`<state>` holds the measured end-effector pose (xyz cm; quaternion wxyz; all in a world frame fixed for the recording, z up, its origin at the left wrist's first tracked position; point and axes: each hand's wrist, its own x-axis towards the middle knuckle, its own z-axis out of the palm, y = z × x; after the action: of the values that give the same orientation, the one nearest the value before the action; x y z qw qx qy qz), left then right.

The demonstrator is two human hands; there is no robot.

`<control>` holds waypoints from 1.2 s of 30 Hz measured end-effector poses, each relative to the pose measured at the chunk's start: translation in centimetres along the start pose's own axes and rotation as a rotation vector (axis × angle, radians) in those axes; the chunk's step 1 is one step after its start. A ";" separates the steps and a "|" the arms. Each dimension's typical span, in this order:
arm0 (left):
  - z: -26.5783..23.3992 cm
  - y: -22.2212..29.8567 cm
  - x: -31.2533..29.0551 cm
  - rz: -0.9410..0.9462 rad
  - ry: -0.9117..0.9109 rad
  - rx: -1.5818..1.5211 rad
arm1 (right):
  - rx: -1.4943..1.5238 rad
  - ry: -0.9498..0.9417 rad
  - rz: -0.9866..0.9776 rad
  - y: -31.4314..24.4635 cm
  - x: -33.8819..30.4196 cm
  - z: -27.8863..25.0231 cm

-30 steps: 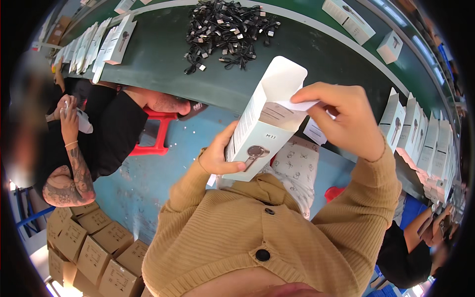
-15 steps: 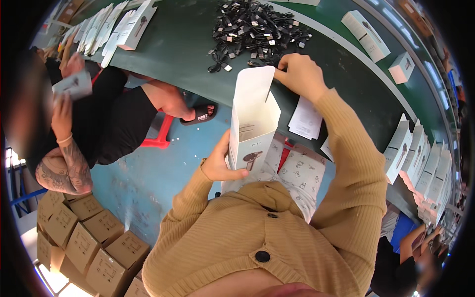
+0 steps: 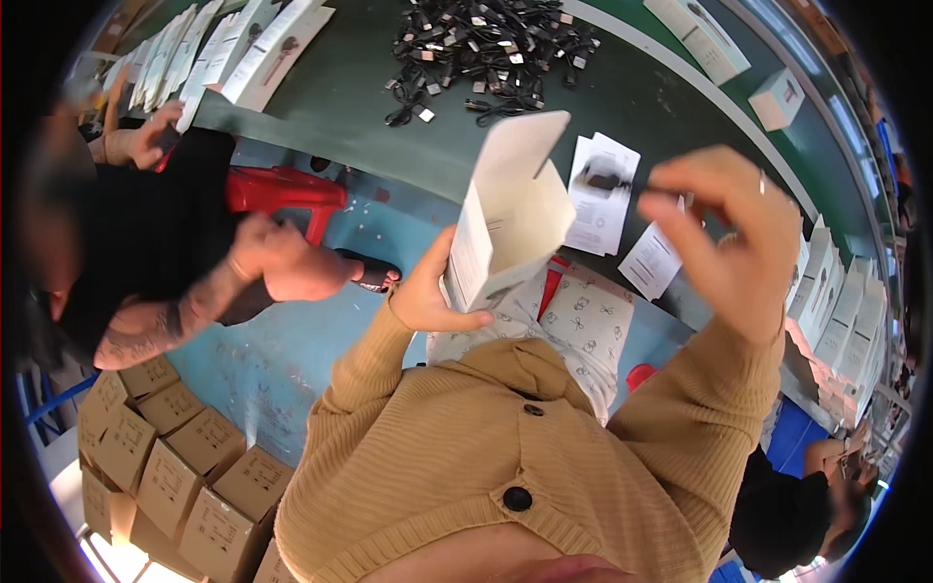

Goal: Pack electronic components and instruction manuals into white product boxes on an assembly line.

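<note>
My left hand (image 3: 432, 296) grips a tall white carton (image 3: 466, 262) by its side, thumb across the front. The carton's top is open, its flap stands up, and the visible part of its inside looks bare. To the right, my right hand (image 3: 724, 228) is raised over the table edge, smeared by motion. From its fingertips extends a small black cable (image 3: 604, 179), also blurred, above printed white leaflets (image 3: 603, 219). A heap of black USB cables (image 3: 486, 53) with metal plugs lies on the dark green table beyond the carton.
More leaflets (image 3: 653, 260) lie at the near table edge. White cartons stand in rows at far left (image 3: 277, 58) and right (image 3: 846, 325); others (image 3: 700, 39) lie beyond the table's rail. A co-worker (image 3: 146, 233) sits left, near a red stool (image 3: 282, 199). Brown boxes (image 3: 209, 530) are stacked lower left.
My right hand has drawn back from the cable heap toward the right, carrying a black cable. The carton has tilted slightly rightward. The co-worker's arm has swung down toward me.
</note>
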<state>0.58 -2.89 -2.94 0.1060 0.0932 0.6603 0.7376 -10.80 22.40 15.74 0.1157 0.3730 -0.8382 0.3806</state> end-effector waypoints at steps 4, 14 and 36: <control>1.8 0.1 1.2 0.056 -0.121 0.097 | -0.082 -0.267 -0.133 -2.4 -2.5 -0.2; 10.0 1.7 4.4 -0.016 -0.185 -0.098 | 0.024 0.032 0.264 -2.5 -11.3 0.4; 7.7 -0.1 0.6 0.009 0.255 -0.014 | -1.140 0.190 0.673 12.3 -21.0 -9.1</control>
<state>2.10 4.62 -2.21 0.0184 0.0008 0.6630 0.7484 -5.77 45.63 5.14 0.2431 -0.0634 -0.9650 -0.0755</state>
